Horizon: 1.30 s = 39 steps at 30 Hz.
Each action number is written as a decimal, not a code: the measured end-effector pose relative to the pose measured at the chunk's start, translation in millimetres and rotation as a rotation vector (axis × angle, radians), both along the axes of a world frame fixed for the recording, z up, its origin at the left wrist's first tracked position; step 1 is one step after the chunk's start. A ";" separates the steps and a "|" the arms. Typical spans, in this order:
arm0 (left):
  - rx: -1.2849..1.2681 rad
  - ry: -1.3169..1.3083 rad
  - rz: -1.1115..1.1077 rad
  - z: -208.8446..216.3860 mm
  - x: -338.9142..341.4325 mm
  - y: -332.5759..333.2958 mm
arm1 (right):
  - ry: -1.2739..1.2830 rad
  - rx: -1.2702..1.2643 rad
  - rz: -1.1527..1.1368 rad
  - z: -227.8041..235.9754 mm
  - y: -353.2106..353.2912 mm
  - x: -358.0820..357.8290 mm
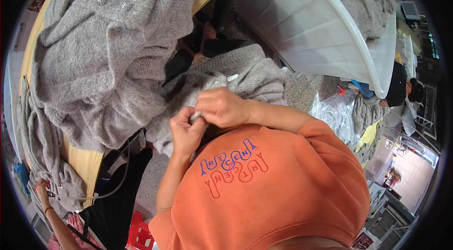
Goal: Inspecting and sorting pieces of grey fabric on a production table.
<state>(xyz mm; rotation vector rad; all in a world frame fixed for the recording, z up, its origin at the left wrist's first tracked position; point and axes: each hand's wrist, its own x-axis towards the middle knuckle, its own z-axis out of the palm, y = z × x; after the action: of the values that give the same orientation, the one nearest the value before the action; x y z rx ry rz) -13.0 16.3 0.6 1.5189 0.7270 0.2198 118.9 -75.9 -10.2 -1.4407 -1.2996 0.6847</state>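
Observation:
A fuzzy grey knit garment [257,68] lies bunched over my lap, with a small white strip [232,78] on it. My left hand [185,129] is closed, thumb and fingers pinching a small pale grey bit that looks like the knit. Right against it, my right hand [221,107] is closed too, its fingertips meeting the same bit. Its curled fingers hide part of what is held. Farther left, a heap of grey cardigans [94,61] with sparkly round buttons [101,0] covers the wooden table.
A big white plastic bin [306,19] holding grey knitwear [351,0] stands at far right. Clear plastic bags [332,115] lie on the floor beside it. At lower left, another person's hand [43,188] is by a thin hose [113,188], near a red stool [139,231].

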 end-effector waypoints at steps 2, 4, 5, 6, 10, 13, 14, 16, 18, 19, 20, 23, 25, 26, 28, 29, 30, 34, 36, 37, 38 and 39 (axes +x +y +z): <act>-0.139 -0.012 -0.002 0.2 -0.3 -3.8 | -0.270 0.049 0.037 -2.5 -1.7 -5.1; -0.251 0.023 0.028 2.3 -4.9 -3.1 | -0.199 0.013 0.037 -8.5 -2.6 0.3; -0.226 -0.010 0.069 3.0 -7.7 -0.8 | -0.100 -0.035 0.015 -12.3 -4.1 7.2; -0.237 -0.013 0.059 3.2 -10.2 2.1 | -0.004 -0.073 0.002 -16.8 -5.5 15.2; -0.322 -0.175 0.277 1.7 -16.4 18.4 | -0.189 -0.351 0.141 -35.8 -30.2 82.2; -0.329 -0.182 0.282 0.3 -14.8 23.6 | -0.130 -0.598 0.227 -53.5 -55.5 97.1; -0.340 -0.182 0.291 0.4 -13.9 24.0 | -0.084 -0.713 0.239 -59.2 -62.2 96.0; -0.350 -0.182 0.299 1.3 -11.9 24.3 | -0.051 -0.650 0.207 -66.3 -66.4 92.3; -0.383 -0.214 0.333 3.0 -10.6 25.5 | 0.005 -0.662 -0.008 -61.4 -61.9 89.1; -0.374 -0.217 0.333 3.9 -10.0 27.0 | -0.173 -0.488 -0.227 -52.8 -59.4 87.0; -0.360 -0.215 0.330 5.0 -9.9 28.5 | -0.171 -0.400 -0.214 -40.0 -56.9 86.5; -0.341 -0.244 0.315 7.9 -8.4 33.2 | -0.446 -0.116 -0.402 15.8 -54.9 78.7; -0.281 -0.286 0.298 10.0 -6.3 34.6 | -0.426 0.048 -0.314 54.7 -63.7 56.6; -0.283 -0.292 0.295 11.3 -5.1 33.9 | -0.426 0.063 -0.206 68.6 -65.2 47.8; -0.326 -0.306 0.236 14.6 -3.0 31.5 | -0.321 0.038 -0.215 73.9 -50.4 36.4; -0.302 -0.303 0.197 15.6 -1.3 29.6 | -0.233 -0.089 -0.180 74.0 -45.5 33.7; -0.301 -0.286 0.170 17.2 -0.7 27.4 | -0.235 -0.038 -0.213 71.5 -41.3 34.8; -0.330 -0.212 0.158 19.8 0.5 20.4 | 0.031 -0.182 0.094 57.7 -33.3 34.9; -0.394 -0.165 0.134 19.7 2.6 18.1 | 0.031 -0.122 0.128 53.0 -31.3 26.1; -0.395 -0.189 0.108 19.1 4.6 15.8 | -0.146 0.024 0.090 50.9 -29.9 19.7; -0.397 -0.192 0.106 18.9 6.0 14.0 | -0.145 0.037 0.081 48.8 -28.9 15.9; -0.421 -0.172 0.074 19.2 6.8 11.9 | -0.279 0.100 0.133 46.7 -28.1 12.9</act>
<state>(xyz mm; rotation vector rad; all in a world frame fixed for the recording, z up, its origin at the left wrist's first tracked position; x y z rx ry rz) -6.3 28.2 19.7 1.0605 0.6448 0.2335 131.7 -104.1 36.5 -1.4126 -1.6345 0.5092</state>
